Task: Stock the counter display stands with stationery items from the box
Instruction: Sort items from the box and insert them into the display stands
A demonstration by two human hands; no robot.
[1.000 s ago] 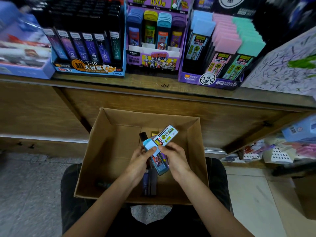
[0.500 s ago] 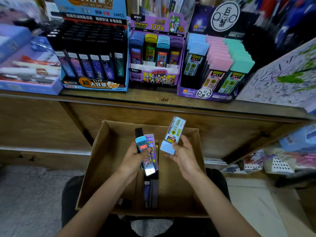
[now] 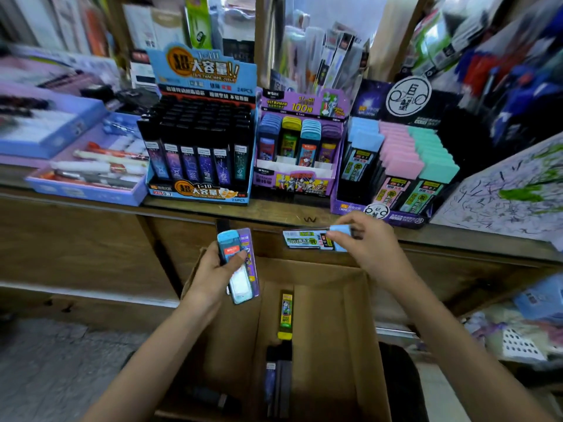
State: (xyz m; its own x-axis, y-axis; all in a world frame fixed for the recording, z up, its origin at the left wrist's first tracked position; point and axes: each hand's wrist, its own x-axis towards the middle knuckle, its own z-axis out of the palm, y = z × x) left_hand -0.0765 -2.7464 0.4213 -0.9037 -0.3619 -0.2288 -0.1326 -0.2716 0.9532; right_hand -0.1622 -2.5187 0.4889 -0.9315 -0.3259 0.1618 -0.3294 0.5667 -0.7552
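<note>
Both grips hold lead cases over the cardboard box (image 3: 335,330), just short of the bench (image 3: 286,215).

The bench runs beyond the box and carries three display stands: the black-case stand (image 3: 198,147) beyond the box's left side, the purple stand (image 3: 300,178) straight beyond it, and the pastel stand (image 3: 396,166) beyond its right. Above the box's far left corner, the left grip (image 3: 213,275) clasps a bundle of cases (image 3: 236,263). Above its far right edge, the right grip (image 3: 368,242) pinches a blue-capped case (image 3: 307,239) turned sideways. Inside the box lie dark cases (image 3: 277,382) and a yellow case (image 3: 285,312).
</note>
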